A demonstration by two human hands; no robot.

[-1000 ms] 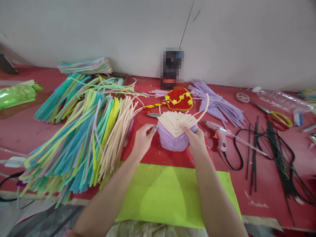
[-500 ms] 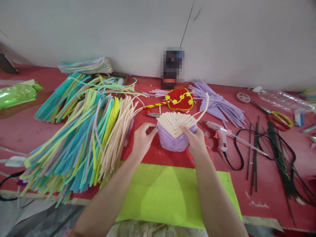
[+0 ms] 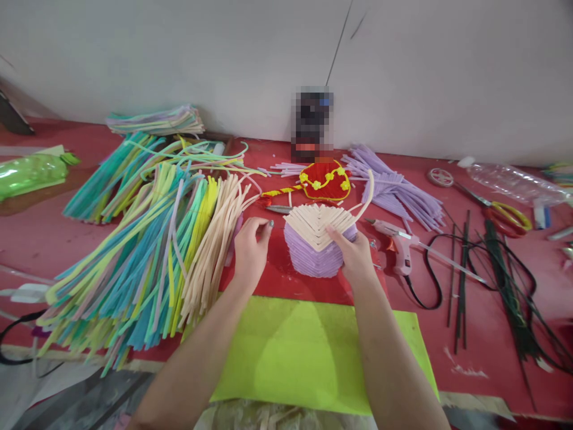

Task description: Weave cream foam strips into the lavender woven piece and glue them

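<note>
A heart-shaped piece (image 3: 314, 246) with lilac sides and a cream chevron top stands on the red table (image 3: 487, 316). My right hand (image 3: 355, 255) grips its right side, thumb on the cream top. One loose cream strip (image 3: 367, 194) curls up from its right edge. My left hand (image 3: 250, 251) hovers just left of the piece, clear of it, fingers loosely curled with nothing in them. The hand lies beside the cream strips (image 3: 215, 251) at the edge of a big multicoloured pile (image 3: 134, 251).
A glue gun (image 3: 397, 242) with its black cord lies right of the piece. A red and yellow ornament (image 3: 324, 179), lilac strips (image 3: 394, 188), scissors (image 3: 501, 210), dark wires (image 3: 496, 269) and a plastic bottle (image 3: 514, 182) lie beyond. A lime green sheet (image 3: 308, 352) covers the near edge.
My left hand has let go of the heart piece's left side and drawn back to the left, toward the cream strips. My right hand keeps its hold.
</note>
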